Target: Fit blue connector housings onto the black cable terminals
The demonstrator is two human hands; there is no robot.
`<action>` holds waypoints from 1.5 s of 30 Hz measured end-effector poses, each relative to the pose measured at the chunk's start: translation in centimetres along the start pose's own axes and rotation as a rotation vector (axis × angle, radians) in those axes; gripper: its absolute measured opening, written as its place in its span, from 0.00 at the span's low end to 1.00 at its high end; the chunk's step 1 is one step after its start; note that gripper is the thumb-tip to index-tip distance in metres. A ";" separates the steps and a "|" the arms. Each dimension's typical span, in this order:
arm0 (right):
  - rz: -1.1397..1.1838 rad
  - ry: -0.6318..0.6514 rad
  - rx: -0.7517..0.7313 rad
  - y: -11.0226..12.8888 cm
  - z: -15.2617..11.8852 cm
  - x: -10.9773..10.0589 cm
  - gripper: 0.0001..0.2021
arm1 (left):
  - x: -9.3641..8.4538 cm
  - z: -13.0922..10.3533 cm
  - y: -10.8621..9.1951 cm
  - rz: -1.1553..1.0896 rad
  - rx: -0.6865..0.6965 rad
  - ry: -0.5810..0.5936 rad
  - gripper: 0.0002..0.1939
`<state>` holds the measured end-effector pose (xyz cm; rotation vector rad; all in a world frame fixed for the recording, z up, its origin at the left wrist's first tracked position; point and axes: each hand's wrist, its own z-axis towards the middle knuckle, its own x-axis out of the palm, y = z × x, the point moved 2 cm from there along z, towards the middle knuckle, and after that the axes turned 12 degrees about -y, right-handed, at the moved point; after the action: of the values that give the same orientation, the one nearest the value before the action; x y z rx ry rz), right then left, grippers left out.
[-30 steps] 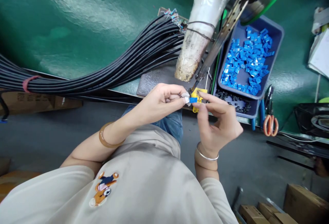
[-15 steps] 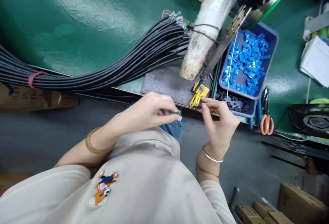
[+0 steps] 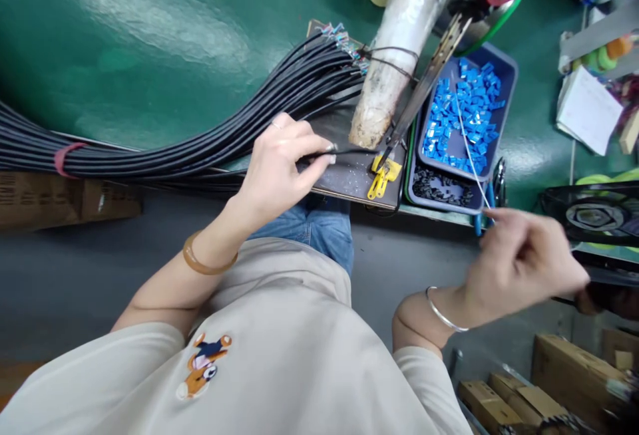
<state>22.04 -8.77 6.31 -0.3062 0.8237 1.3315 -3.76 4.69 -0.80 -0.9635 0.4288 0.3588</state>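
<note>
In the head view my left hand [image 3: 287, 165] is closed, thumb and forefinger pinching a thin black cable [image 3: 352, 151] whose end reaches toward a yellow plastic clip tool [image 3: 382, 174]. My right hand [image 3: 529, 265], slightly blurred, is closed off the table's front edge, with a white thread [image 3: 468, 145] running taut from above a blue-grey bin down to its fingertips. Beside my left hand lies a thick bundle of black cables [image 3: 219, 132] with stripped coloured wire ends. The tool sits on a dark board [image 3: 344, 185], below a long metal lever [image 3: 424, 89].
A plastic-wrapped white roll [image 3: 387, 56] leans over the board. One bin [image 3: 509, 89] holds small blue parts, another small black parts [image 3: 439, 185]. Papers [image 3: 586, 109] and a black fan [image 3: 589, 215] are at the right. Cardboard boxes [image 3: 574, 368] stand on the floor.
My left hand has moved up over the board and holds the cable there. My right hand has swung far right and toward me, drawing the white thread with it.
</note>
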 end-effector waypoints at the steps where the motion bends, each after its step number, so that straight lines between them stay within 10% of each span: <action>1: -0.029 0.024 -0.001 -0.7 0.5 0.8 0.17 | -0.3 -0.2 -0.6 -0.055 0.021 0.089 0.08; 6: -0.259 0.349 -0.025 -4.7 2.8 4.9 0.06 | -0.3 -1.5 -3.6 -0.531 0.144 0.887 0.07; 8: -0.266 0.450 0.020 -5.5 3.5 5.8 0.04 | 0.3 -2.0 -4.2 -0.663 0.128 1.019 0.08; 13: -0.181 0.504 0.129 -5.7 4.1 6.8 0.04 | 1.9 -2.4 -3.5 -0.764 -0.442 0.550 0.06; 17: -0.037 0.223 0.150 -3.7 3.1 5.6 0.04 | 2.1 -2.6 -2.9 -0.848 -0.717 0.327 0.01; 21: 0.412 -0.018 0.217 0.6 1.0 3.5 0.05 | 2.3 -2.4 -3.1 -0.917 -0.681 0.267 0.03; 27: 0.777 0.278 0.287 5.5 -2.5 4.6 0.01 | 2.8 -2.4 -3.6 -0.887 -0.631 0.204 0.07; 45: 0.896 0.353 0.409 6.4 -4.4 7.3 0.03 | 2.7 -2.7 -4.4 -0.574 -0.394 0.151 0.07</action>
<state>14.63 -4.63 -0.10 0.1967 1.6169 1.9005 0.09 0.36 -0.41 -1.4523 0.2019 -0.1610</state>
